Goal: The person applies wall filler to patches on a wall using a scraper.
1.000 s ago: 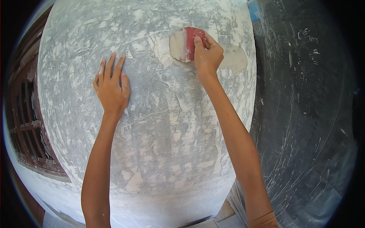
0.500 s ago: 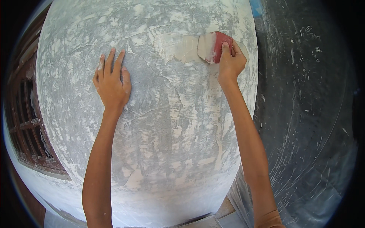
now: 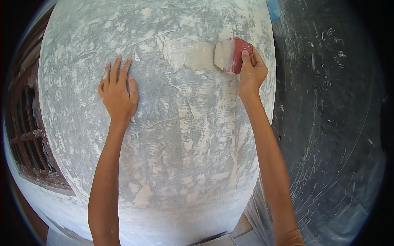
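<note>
My right hand (image 3: 252, 71) grips a red putty scraper (image 3: 243, 55) with the thumb laid over its face. The blade side of the scraper is coated in pale filler and rests against the wall (image 3: 164, 135), near its upper right. To its left runs a smooth, wet-looking patch of cream filler (image 3: 186, 54) with a ragged lower edge. My left hand (image 3: 119, 91) lies flat on the wall with its fingers spread, left of that patch, holding nothing. Grey and white streaks of filler mottle the whole wall.
On the left is a brown window frame with bars (image 3: 33, 143). Dark plastic sheeting (image 3: 328, 115), splashed with white, hangs along the right edge of the wall. A small blue patch (image 3: 274, 9) shows at the top right. Floor tiles (image 3: 242, 227) lie below.
The hands, scraper and wall features shift slightly within the picture, much of it with the view itself. The scraper stays at the right end of the cream patch, still in my right hand.
</note>
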`<state>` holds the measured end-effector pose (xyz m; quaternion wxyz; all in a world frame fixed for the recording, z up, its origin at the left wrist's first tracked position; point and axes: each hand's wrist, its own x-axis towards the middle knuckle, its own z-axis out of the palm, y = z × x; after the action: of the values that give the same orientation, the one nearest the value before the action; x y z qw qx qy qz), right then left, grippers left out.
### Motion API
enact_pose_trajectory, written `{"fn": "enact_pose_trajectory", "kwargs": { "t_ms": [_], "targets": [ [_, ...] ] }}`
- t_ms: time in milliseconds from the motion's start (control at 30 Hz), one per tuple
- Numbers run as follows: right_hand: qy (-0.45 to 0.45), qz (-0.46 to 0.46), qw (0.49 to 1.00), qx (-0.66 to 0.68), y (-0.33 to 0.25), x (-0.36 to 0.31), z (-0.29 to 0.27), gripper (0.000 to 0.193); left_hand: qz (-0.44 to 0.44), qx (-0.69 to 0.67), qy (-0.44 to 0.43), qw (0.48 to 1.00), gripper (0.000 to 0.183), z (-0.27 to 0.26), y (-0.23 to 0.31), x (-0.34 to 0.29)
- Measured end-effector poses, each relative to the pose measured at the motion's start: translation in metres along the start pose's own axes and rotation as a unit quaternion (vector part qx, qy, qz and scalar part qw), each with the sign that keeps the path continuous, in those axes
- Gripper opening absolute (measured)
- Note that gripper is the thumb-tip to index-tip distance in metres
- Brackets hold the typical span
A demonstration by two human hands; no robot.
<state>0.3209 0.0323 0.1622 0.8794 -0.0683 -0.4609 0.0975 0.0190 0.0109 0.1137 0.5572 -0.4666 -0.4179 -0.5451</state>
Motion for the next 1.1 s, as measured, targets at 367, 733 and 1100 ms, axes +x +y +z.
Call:
{"fn": "enact_pose_trajectory", "kwargs": {
  "t_ms": [367, 733, 1100],
  "targets": [
    [-0.059, 0.032, 0.998, -0.017, -0.008, -0.015, 0.015, 0.033, 0.002, 0.004, -0.007, 1.000, 0.044, 0.000, -0.001, -0.001],
    [-0.079, 0.035, 0.996, -0.024, 0.003, -0.022, 0.023, 0.035, 0.003, -0.015, -0.010, 1.000, 0.045, 0.002, -0.001, -0.001],
    [-0.164, 0.025, 0.986, -0.007, 0.000, -0.033, 0.045, 0.038, 0.006, -0.025, -0.013, 1.000, 0.045, 0.002, 0.001, 0.000]
  ]
}}
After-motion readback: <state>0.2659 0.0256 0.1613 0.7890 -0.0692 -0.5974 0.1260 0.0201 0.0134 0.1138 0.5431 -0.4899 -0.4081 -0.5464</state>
